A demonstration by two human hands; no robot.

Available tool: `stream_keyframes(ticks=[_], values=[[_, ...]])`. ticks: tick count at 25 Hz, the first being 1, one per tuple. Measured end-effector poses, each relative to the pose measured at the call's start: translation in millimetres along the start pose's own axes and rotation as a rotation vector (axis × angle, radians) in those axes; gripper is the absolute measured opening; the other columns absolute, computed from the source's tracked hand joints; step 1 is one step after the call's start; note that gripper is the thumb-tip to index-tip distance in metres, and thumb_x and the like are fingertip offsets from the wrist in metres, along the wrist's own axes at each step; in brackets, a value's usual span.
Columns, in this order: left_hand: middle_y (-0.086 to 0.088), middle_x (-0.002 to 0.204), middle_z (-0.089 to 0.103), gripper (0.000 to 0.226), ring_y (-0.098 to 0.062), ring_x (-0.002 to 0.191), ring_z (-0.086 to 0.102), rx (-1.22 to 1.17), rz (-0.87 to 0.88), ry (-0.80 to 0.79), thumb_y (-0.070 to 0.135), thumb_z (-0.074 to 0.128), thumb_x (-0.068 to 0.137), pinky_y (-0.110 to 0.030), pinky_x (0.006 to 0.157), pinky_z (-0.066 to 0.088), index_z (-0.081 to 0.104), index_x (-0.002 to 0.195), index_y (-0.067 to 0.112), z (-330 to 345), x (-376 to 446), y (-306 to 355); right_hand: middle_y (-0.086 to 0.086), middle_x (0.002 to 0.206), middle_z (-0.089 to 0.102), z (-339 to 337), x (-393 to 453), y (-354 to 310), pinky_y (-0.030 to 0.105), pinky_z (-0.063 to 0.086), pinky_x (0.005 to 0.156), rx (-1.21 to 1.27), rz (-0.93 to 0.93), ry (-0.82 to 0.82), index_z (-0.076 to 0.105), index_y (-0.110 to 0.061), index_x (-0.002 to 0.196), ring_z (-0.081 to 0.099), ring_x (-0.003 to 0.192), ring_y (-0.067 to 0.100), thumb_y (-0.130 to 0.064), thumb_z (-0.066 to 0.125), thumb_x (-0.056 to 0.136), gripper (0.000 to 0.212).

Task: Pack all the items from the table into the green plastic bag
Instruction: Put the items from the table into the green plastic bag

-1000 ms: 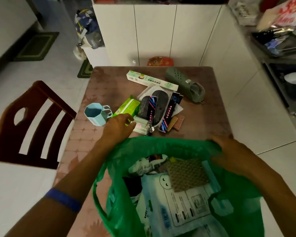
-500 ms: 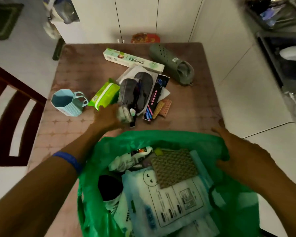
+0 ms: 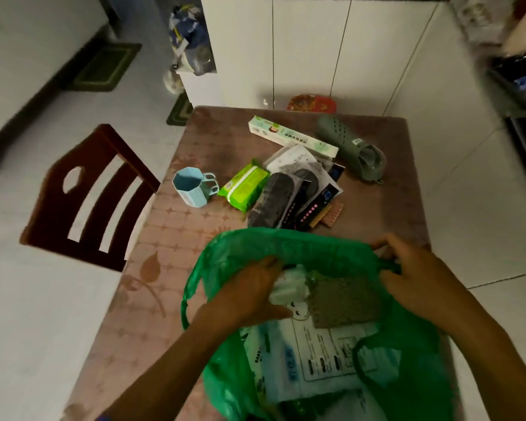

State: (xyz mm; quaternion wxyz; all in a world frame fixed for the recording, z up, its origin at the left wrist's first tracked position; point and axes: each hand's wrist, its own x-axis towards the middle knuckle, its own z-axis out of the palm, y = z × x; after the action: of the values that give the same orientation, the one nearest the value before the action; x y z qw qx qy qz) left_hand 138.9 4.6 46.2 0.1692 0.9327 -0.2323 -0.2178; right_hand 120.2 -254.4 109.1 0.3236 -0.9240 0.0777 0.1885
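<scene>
Head cam: one green bag (image 3: pixel 286 247) at table (image 3: pixel 176 268) near edge. On table: 1 blue cup (image 3: pixel 191 189), 1 green pack (image 3: pixel 244 187), 1 long box (image 3: pixel 292 138), 1 clog (image 3: pixel 351 145). Left hand (image 3: pixel 249 294) inside bag, fingers curled round white packet (image 3: pixel 289 288). Right hand (image 3: pixel 419 278) pinches bag rim.

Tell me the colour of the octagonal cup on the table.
Light blue; the cup lies tipped on the table, seen clearly in the head view.

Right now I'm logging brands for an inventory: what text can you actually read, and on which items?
None is legible.
Long white-green box: a line of characters, too blurred.
White pouch in the green bag: blue and black print, too blurred.
Green wipes pack: barcode label, too small.
</scene>
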Motion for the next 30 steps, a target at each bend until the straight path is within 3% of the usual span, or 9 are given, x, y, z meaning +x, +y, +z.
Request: stream_keyframes(ticks=[4,8,10,14,17,19,22,26,30], values=[[0.004,0.099,0.070,0.025,-0.008,0.082,0.065,-0.155,0.094,0.521,0.034,0.061,0.087,-0.022,0.068,0.053,0.066,0.108,0.021,-23.2,-24.2,-0.6,-0.010,0.094,0.058,3.2,4.9,-2.5,0.029,0.043,0.050,-0.037,-0.044,-0.011,0.052,-0.032,0.102,0.058,0.069,0.011,-0.008,0.058,0.088,0.029],[0.001,0.086,0.068,0.012,-0.011,0.065,0.061,-0.512,-0.177,0.865,0.009,0.061,0.086,-0.023,0.058,0.051,0.066,0.095,0.015,-57.7,-25.2,-55.3,-0.006,0.084,0.060,13.0,9.0,-13.2,0.043,0.052,0.053,-0.017,-0.061,-0.013,0.052,-0.034,0.098,0.059,0.061,0.020,-0.001,0.058,0.085,0.036],[-0.006,0.100,0.067,0.024,-0.022,0.075,0.064,-0.386,-0.313,0.874,0.007,0.060,0.084,-0.033,0.065,0.054,0.060,0.107,0.015,-65.9,1.8,-104.6,-0.002,0.085,0.061,20.8,10.3,-13.8,0.049,0.053,0.057,-0.020,-0.039,0.026,0.052,-0.034,0.100,0.060,0.064,0.025,0.002,0.057,0.083,0.040],[-0.012,0.132,0.052,0.059,-0.034,0.112,0.056,-0.107,-0.404,0.563,0.005,0.062,0.078,-0.040,0.093,0.045,0.044,0.134,0.017,-57.5,76.6,-207.2,0.003,0.094,0.062,26.2,7.0,-8.2,0.041,0.052,0.059,-0.122,0.100,0.137,0.046,-0.033,0.122,0.060,0.070,0.024,-0.008,0.058,0.086,0.045],[-0.002,0.131,0.053,0.068,-0.017,0.118,0.053,-0.079,-0.275,0.378,0.046,0.074,0.070,-0.049,0.091,0.046,0.048,0.130,0.025,-12.0,156.9,-355.9,0.002,0.095,0.064,26.2,-14.4,9.0,0.034,0.044,0.050,-0.241,0.229,0.197,0.039,-0.042,0.124,0.058,0.058,0.018,-0.014,0.057,0.086,0.050],[-0.010,0.139,0.051,0.063,-0.008,0.128,0.038,-0.173,-0.202,0.575,0.046,0.076,0.069,-0.055,0.096,0.041,0.056,0.123,0.020,18.0,194.2,-436.2,0.004,0.089,0.065,19.9,-26.8,19.8,0.035,0.047,0.052,-0.346,0.325,0.218,0.039,-0.040,0.126,0.057,0.057,0.019,-0.018,0.058,0.085,0.050],[-0.010,0.115,0.068,0.034,-0.022,0.107,0.063,-0.515,-0.134,0.580,0.028,0.068,0.084,-0.046,0.095,0.048,0.060,0.113,0.011,-28.4,123.1,-310.0,0.003,0.077,0.064,17.5,-31.5,25.6,0.038,0.050,0.056,-0.334,0.373,0.273,0.047,-0.034,0.119,0.058,0.057,0.022,-0.017,0.061,0.084,0.041],[-0.004,0.083,0.068,0.016,-0.012,0.056,0.064,-0.947,-0.056,0.765,0.033,0.059,0.088,-0.023,0.051,0.054,0.062,0.098,0.020,-98.4,6.2,-146.3,0.002,0.082,0.067,20.9,-28.3,15.1,0.038,0.050,0.061,-0.134,0.258,0.397,0.056,-0.032,0.103,0.060,0.065,0.022,-0.017,0.061,0.083,0.026],[-0.009,0.066,0.065,0.013,-0.021,0.046,0.057,-1.113,0.045,0.346,0.032,0.065,0.084,-0.027,0.041,0.045,0.066,0.084,0.019,-90.9,-68.2,-36.7,0.005,0.084,0.067,17.8,-26.4,9.6,0.035,0.045,0.057,-0.029,0.135,0.377,0.059,-0.027,0.099,0.060,0.067,0.022,-0.013,0.061,0.085,0.019]])
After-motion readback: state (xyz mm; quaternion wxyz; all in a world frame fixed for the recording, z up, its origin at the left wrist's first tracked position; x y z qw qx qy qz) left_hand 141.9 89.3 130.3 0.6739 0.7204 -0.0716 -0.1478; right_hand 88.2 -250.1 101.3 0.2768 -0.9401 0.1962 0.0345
